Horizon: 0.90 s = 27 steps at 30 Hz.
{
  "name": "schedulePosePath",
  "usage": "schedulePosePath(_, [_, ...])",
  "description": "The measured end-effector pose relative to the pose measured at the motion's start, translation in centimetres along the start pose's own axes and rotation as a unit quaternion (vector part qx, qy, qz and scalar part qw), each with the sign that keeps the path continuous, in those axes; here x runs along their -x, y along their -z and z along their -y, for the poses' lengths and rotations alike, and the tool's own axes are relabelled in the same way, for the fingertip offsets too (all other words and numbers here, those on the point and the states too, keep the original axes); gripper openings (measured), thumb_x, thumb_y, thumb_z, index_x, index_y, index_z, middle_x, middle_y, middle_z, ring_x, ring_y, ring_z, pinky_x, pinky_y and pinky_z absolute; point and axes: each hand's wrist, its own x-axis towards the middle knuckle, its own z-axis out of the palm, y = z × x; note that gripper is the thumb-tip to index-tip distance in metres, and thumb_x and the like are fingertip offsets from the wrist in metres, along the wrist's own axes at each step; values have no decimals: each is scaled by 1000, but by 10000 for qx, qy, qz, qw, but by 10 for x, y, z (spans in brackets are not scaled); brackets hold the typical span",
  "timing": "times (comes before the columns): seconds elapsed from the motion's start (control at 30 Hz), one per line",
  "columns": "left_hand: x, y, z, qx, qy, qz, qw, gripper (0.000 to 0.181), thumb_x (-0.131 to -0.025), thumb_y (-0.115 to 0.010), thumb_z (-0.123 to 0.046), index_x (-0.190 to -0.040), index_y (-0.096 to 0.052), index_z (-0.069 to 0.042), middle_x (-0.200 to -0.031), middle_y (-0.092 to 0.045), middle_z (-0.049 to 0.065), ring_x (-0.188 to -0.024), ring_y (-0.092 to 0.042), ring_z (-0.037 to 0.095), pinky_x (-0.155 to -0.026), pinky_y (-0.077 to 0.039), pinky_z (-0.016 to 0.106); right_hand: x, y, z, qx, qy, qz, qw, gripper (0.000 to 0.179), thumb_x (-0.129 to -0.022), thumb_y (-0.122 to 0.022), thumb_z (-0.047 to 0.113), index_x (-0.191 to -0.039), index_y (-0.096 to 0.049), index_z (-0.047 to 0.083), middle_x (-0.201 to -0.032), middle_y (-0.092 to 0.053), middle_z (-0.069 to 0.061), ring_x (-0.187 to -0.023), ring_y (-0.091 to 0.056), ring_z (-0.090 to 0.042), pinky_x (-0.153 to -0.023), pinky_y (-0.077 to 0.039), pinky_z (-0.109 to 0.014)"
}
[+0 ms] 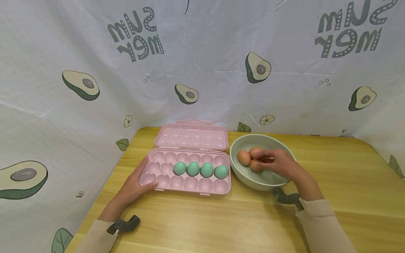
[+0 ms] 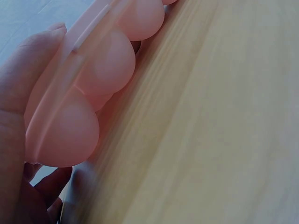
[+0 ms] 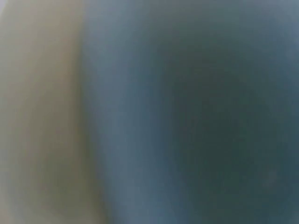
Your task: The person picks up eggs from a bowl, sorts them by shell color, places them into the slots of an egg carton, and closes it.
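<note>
A pink egg carton [image 1: 186,188] lies with its lid [image 1: 191,137] folded back behind it. Several green eggs [image 1: 193,169] sit side by side in its middle row, toward the right end. My left hand [image 1: 134,184] grips the carton's left end, thumb over the front corner; in the left wrist view its fingers curl beneath the pink cups [image 2: 65,130]. To the carton's right stands a pale green bowl [image 1: 250,181] with three brown eggs [image 1: 244,157]. Reaching in over the rim, my right hand [image 1: 280,163] pinches the nearest brown egg [image 1: 256,165] between thumb and fingers.
Everything stands on a wooden table [image 1: 202,221], whose bare surface runs in front and to the right of the bowl. A white curtain [image 1: 215,42] with avocado prints hangs right behind the table and along its left side. The right wrist view is blurred.
</note>
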Motion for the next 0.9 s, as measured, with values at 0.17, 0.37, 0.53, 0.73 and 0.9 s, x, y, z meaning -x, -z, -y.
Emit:
schedulePosePath(0.17, [0,0,0,5,7,9,10000,105,-78,-77,-38,-156,-12,-13,-160,-16,15,-143,-19,41,-111,-19,62,0,-1,0,218,59,101,9997,31,-82,-77,19,-108,-73,3,-103,-73,-6,-99,-66,-24,-84,-54,-33])
schedulePosePath(0.37, [0,0,0,-14,-10,-6,10000,105,-78,-77,-38,-156,-12,-13,-159,-17,15,-143,-20,41,-111,-20,62,1,1,2,374,73,123,9992,30,-81,-78,22,-107,-74,6,-102,-73,-2,-97,-64,-19,-83,-52,-29])
schedulePosePath(0.53, [0,0,-1,-24,-23,-20,10000,105,-78,-77,-38,-156,-12,-13,-159,-17,15,-142,-20,41,-111,-20,62,0,1,3,422,128,171,9989,31,-81,-78,24,-107,-74,7,-103,-72,-2,-96,-64,-18,-83,-51,-29])
schedulePosePath(0.73, [0,1,-1,-2,-30,-31,10000,105,-77,-78,-37,-156,-13,-13,-159,-17,15,-143,-20,41,-111,-20,62,1,0,3,397,20,255,9989,33,-80,-79,25,-108,-73,8,-103,-72,-2,-95,-63,-17,-83,-49,-28])
schedulePosePath(0.9, [0,1,-1,-2,-4,-21,10000,105,-77,-78,-38,-156,-13,-13,-159,-17,15,-143,-20,41,-111,-20,62,1,0,4,379,-6,277,9989,33,-80,-79,26,-107,-73,8,-104,-72,-2,-96,-62,-17,-83,-49,-28])
